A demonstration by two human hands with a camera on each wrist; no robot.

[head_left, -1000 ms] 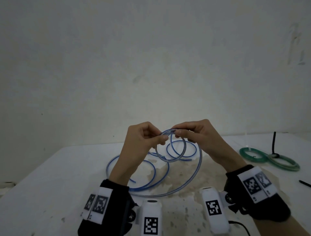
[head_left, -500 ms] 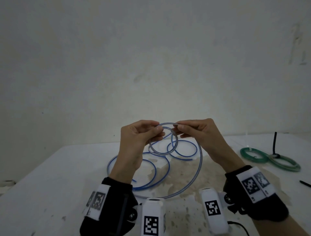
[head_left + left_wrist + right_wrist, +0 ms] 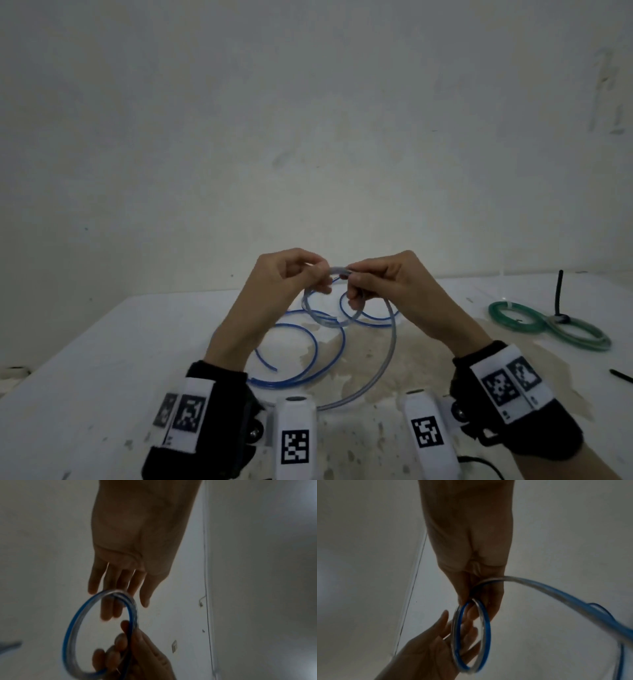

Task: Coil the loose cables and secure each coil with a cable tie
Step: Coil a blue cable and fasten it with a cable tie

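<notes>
So that its turns stay stacked for tying, a small coil [image 3: 322,305] of the blue cable [image 3: 298,380] is pinched above the table [image 3: 102,359] by the left hand [image 3: 287,284] and right hand [image 3: 387,284], slack trailing beneath.

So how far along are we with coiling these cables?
Done: the green cable coil at the table's right lies bundled, with a black cable tie standing up at its middle. In hand: the left hand and right hand pinch a first small loop of the blue-striped clear cable. Left: most of it sprawls loose on the white table; no tie on it yet.
</notes>
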